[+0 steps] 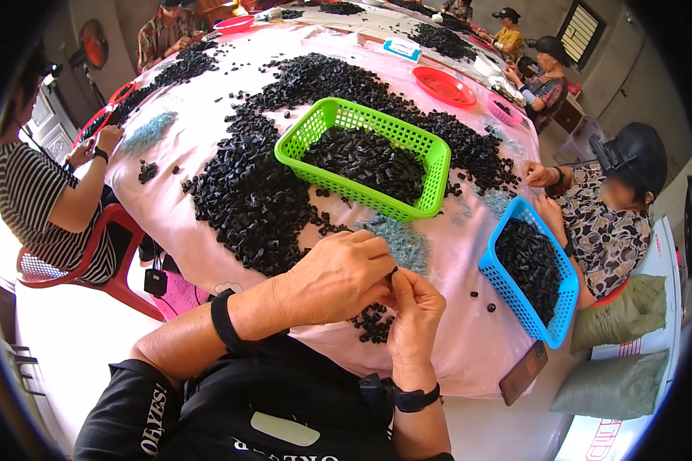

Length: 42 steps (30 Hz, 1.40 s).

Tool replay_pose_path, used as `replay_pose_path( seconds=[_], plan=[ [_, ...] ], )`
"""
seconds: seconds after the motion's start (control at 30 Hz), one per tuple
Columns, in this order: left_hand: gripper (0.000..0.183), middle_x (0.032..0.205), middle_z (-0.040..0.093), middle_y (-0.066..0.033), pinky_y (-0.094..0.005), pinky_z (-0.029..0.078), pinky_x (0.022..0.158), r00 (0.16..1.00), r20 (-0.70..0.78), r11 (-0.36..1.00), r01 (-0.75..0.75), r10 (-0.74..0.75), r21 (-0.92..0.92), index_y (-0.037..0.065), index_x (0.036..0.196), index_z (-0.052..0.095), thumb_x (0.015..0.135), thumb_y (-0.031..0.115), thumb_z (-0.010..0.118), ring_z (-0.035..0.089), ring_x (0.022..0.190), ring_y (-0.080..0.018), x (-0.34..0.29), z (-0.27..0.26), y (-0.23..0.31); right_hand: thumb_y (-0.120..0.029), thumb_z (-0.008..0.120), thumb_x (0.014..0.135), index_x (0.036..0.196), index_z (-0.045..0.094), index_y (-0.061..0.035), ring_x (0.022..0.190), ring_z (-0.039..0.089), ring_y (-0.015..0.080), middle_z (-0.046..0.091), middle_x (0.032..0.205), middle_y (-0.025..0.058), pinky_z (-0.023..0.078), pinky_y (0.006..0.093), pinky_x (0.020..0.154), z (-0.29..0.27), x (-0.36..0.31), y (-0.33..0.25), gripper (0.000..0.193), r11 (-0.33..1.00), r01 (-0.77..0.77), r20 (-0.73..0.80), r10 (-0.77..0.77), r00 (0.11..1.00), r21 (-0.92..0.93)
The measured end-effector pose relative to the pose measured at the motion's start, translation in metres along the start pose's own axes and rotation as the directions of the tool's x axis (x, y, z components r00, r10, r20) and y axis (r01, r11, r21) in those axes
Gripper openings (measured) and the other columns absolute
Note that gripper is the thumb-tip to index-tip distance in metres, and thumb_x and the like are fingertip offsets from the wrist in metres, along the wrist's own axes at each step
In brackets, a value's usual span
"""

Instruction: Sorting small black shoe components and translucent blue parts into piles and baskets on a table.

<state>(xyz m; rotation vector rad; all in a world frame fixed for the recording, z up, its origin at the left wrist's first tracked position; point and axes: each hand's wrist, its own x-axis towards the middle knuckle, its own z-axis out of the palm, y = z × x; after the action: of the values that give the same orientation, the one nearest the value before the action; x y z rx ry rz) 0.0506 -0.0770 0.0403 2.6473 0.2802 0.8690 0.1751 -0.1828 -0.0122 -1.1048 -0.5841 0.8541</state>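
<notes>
Close in front of me, my left hand (337, 278) and my right hand (415, 311) meet fingertip to fingertip, both closed in a pinch. Between them shows a bit of a small black piece (393, 272), mostly covered by the fingers. Under my hands lies a little cluster of the same black pieces (372, 324). Just beyond is a patch of tiny clear bluish bits (401, 240). A green plastic basket (361, 197), partly filled with black pieces, stands past my hands. Around its left and far sides spreads a large heap of black pieces (246, 201).
A blue basket (507, 301) of black pieces and a phone (523, 372) are at the right table edge. A red tray (444, 86) and pink bowl (504, 109) sit farther back. People work around the pink-covered table (200, 92); one sits left on a red chair (123, 265), another close right.
</notes>
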Motion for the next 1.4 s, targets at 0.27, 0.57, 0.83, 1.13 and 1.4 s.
replay_pose_path(
  seconds=[0.27,0.57,0.83,1.13,1.4],
  plan=[
    [0.026,0.091,0.061,-0.0118,-0.0410,0.054,0.075,0.996,-0.054,0.997,0.066,-0.068,-0.033,0.000,0.098,0.064,0.075,0.006,0.074,0.064,0.085,-0.0317,-0.008,0.013,0.002,-0.007,0.066,0.097,0.104,0.073,0.0031,0.073,0.063,0.0074,0.071,0.088,0.0032,0.054,0.0211,0.068,-0.002,0.000,0.008,0.014,1.000,-0.004,0.009,0.004,1.000,-0.006],
    [0.015,0.082,0.056,-0.0094,-0.0401,0.053,0.066,0.992,-0.125,1.000,0.009,-0.010,-0.009,0.002,0.082,0.061,0.074,0.008,0.071,0.061,0.077,-0.0304,-0.008,0.019,-0.002,-0.007,0.066,0.097,0.103,0.073,0.0027,0.074,0.062,0.0073,0.070,0.087,0.0030,0.054,0.0214,0.069,0.001,0.000,0.008,0.013,0.999,0.009,-0.030,-0.008,1.000,0.035],
    [0.032,0.095,0.065,-0.0131,-0.0415,0.055,0.076,0.987,-0.108,0.993,0.114,-0.117,-0.034,0.001,0.105,0.066,0.074,0.007,0.074,0.065,0.087,-0.0326,-0.008,0.017,0.001,-0.010,0.063,0.099,0.105,0.071,0.0033,0.075,0.063,0.0080,0.069,0.087,0.0034,0.055,0.0222,0.071,-0.003,0.003,0.008,0.016,0.997,-0.027,0.042,0.024,0.999,0.079],
    [0.030,0.093,0.064,-0.0127,-0.0421,0.054,0.078,0.987,-0.119,0.991,0.098,-0.110,-0.096,0.000,0.101,0.065,0.072,0.003,0.074,0.065,0.087,-0.0338,-0.010,0.018,-0.001,-0.013,0.066,0.098,0.106,0.072,0.0021,0.075,0.063,0.0079,0.070,0.089,0.0029,0.056,0.0229,0.072,0.000,0.003,0.008,0.018,0.996,-0.022,0.045,0.018,0.999,0.087],
    [0.031,0.095,0.065,-0.0139,-0.0418,0.053,0.079,0.993,-0.114,0.998,0.030,-0.036,-0.053,0.000,0.102,0.066,0.072,0.004,0.073,0.064,0.087,-0.0335,-0.008,0.019,-0.005,-0.012,0.067,0.097,0.106,0.072,0.0017,0.075,0.063,0.0079,0.070,0.088,0.0033,0.055,0.0225,0.072,0.000,0.003,0.009,0.017,0.996,-0.022,0.044,0.019,0.999,0.084]
  ],
)
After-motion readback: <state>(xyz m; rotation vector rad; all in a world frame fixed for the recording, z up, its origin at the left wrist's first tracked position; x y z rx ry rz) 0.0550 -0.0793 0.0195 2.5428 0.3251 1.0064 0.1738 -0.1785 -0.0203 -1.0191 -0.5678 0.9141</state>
